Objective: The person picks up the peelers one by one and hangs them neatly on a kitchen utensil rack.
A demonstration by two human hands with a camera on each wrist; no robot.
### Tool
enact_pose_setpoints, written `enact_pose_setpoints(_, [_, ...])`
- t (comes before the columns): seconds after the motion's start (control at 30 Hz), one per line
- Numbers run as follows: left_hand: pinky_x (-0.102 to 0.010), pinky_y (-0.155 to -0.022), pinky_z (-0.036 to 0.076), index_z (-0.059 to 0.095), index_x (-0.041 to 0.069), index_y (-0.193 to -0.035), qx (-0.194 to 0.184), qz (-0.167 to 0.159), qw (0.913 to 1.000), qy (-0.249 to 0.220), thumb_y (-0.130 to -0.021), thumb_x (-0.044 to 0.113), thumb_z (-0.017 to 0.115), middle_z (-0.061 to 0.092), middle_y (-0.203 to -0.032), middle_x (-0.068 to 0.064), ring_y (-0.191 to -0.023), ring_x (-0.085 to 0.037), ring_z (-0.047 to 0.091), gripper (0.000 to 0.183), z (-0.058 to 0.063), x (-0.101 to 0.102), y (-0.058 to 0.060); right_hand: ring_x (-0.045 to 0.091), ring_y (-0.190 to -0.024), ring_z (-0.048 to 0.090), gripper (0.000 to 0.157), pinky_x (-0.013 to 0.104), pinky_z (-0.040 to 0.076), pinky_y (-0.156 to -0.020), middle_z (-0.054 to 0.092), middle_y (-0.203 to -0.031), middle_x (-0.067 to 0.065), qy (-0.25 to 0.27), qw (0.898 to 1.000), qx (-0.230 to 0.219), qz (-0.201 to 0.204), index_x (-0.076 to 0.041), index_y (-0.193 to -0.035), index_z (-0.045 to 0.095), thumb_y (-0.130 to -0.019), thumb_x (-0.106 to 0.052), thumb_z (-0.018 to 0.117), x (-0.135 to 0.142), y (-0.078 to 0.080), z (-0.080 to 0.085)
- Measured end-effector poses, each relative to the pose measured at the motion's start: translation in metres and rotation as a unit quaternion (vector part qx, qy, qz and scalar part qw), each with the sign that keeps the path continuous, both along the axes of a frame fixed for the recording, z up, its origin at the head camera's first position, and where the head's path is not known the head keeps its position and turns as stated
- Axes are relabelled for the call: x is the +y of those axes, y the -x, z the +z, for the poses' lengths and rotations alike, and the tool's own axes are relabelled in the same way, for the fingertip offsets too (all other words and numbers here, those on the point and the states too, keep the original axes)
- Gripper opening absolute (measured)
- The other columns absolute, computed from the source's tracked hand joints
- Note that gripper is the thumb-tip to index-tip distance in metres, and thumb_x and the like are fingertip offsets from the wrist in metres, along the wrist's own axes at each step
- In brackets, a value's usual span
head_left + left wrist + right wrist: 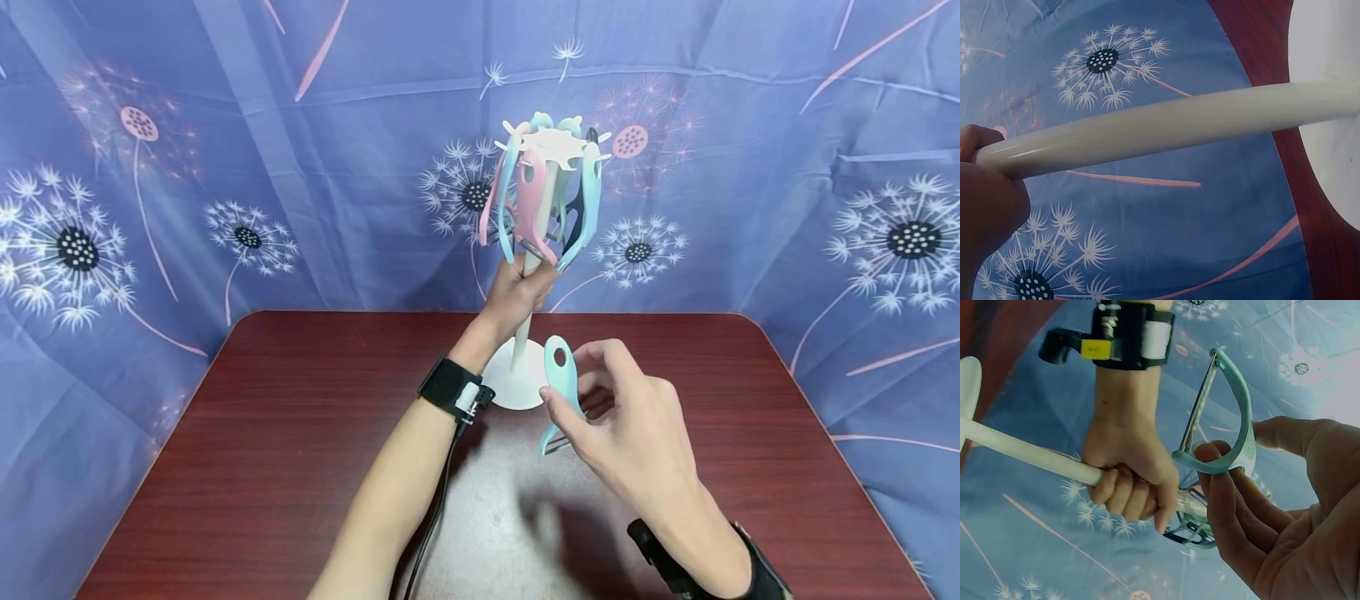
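Observation:
My left hand point(516, 293) grips the white pole point(521, 343) of a rack, just below a ring of hanging peelers. Several peelers hang there from the white hooked top point(557, 147), among them a pink peeler point(532, 200), a light blue peeler point(591, 204) and a dark one. My right hand point(637, 421) pinches another light blue peeler point(566, 388) between thumb and fingers, in front of the pole. Its holed handle end points up in the head view. The right wrist view shows its curved head point(1244, 406) with the metal blade point(1200, 409) across it.
The rack's round white base point(513, 387) is on the dark red wooden table point(300, 417). A blue dandelion-print cloth point(360, 167) hangs behind and at the sides. A black cable point(438, 504) runs from the left wrist band point(453, 390) along the forearm.

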State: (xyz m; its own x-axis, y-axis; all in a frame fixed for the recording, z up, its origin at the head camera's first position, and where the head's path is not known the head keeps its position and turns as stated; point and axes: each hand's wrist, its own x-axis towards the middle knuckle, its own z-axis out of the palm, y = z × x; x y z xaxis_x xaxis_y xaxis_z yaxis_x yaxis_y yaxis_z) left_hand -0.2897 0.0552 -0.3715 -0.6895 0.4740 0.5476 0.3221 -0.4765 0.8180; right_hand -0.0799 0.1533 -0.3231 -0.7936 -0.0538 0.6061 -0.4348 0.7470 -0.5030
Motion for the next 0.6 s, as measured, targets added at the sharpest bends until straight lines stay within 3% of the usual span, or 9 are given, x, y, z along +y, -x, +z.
enact_pose_setpoints(0.3, [-0.026,-0.041,0.018,0.035,0.009,-0.068,0.013,-0.009,0.9999,-0.006,-0.099,0.007,0.049,0.026,-0.049,0.003,-0.039,-0.013,0.021,0.034,0.000,0.000,0.000,-0.007,-0.055,0.058,0.036,0.014,0.049,-0.052,0.065,-0.070,-0.022,0.014,0.999,0.022,-0.029,-0.011,-0.102,0.057,-0.079,-0.026,0.080,0.002,0.002,0.018])
enact_pose_setpoints(0.6, [-0.027,-0.042,0.019,0.035,0.009,-0.067,0.013,-0.006,0.9999,-0.009,-0.097,0.005,0.049,0.026,-0.050,0.002,-0.041,-0.013,0.022,0.033,-0.002,0.000,0.002,-0.003,-0.053,0.058,0.033,0.016,0.050,-0.052,0.066,-0.070,-0.016,0.046,0.997,0.050,-0.033,-0.007,-0.099,0.058,-0.078,-0.021,0.080,-0.005,-0.001,0.044])
